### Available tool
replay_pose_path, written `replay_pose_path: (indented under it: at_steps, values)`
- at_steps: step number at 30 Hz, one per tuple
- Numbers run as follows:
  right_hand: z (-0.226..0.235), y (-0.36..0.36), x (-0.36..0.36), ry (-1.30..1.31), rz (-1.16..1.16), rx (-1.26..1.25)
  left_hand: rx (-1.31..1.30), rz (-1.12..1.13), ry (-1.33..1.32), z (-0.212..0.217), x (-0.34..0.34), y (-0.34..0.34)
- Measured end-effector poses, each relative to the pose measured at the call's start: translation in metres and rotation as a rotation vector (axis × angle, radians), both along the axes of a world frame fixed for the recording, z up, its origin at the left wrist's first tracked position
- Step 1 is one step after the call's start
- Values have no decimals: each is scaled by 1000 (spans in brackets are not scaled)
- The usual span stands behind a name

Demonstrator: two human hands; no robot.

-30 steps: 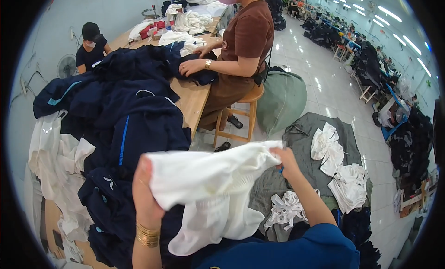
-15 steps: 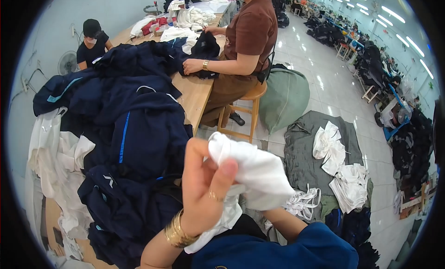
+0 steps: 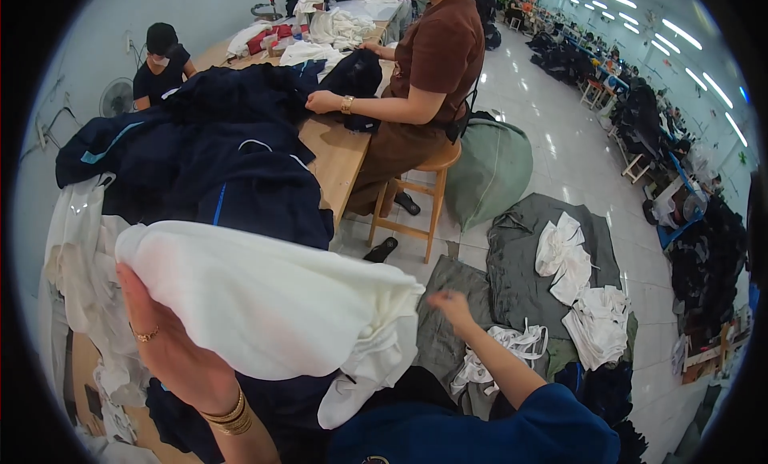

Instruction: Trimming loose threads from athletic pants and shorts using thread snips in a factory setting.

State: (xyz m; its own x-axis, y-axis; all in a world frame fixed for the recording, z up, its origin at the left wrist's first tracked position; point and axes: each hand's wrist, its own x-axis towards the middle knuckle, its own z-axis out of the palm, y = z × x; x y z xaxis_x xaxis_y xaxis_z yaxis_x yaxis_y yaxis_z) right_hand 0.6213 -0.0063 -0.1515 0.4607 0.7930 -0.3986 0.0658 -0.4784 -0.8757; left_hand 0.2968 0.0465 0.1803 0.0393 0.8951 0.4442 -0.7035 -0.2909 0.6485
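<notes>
White garment [image 3: 264, 300] is up in front of the person, draped over the L hand [image 3: 174, 354] and stretching from there toward the R hand [image 3: 452, 310], w/ a loose fold hanging between the two forearms. L hand is under/behind the cloth at its far L end; a pinkish tint shows thru, so fabric's prob. thin there. Fingers mostly hidden, can't tell if they're spread or pinching. R hand is just beside the gathered end, fingers curled; can't tell if they pinch anything or touch the cloth. Handling, my guess: light, soft, limp, not slippery or fragile but easy to crease or soil. Best hold prob. the gathered end nearest R hand, w/ L hand supporting the wide part so it doesn't sag. Ahead of L hand: navy garments [image 3: 200, 164] heaped on the table [image 3: 340, 164]; to its L, more white fabric [image 3: 76, 248]. Below R hand, white strips [image 3: 474, 371]; to its R, grey cloth [image 3: 512, 260] w/ a white stack [image 3: 598, 324] near it.
</notes>
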Motion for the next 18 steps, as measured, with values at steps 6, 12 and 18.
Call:
replay_pose_path:
  at_steps: [6, 12, 18]
  values:
    - [-18, -24, -78, 1154, 27, -103, -75, 354, 119, -6, 18, -17]
    - [-2, 1, -75, 1273, -69, -230, -90, 413, 147, -4, 1, -21]
    - [95, 28, -8, 1274, -167, 292, -169, 278, 88, -25, -30, -16]
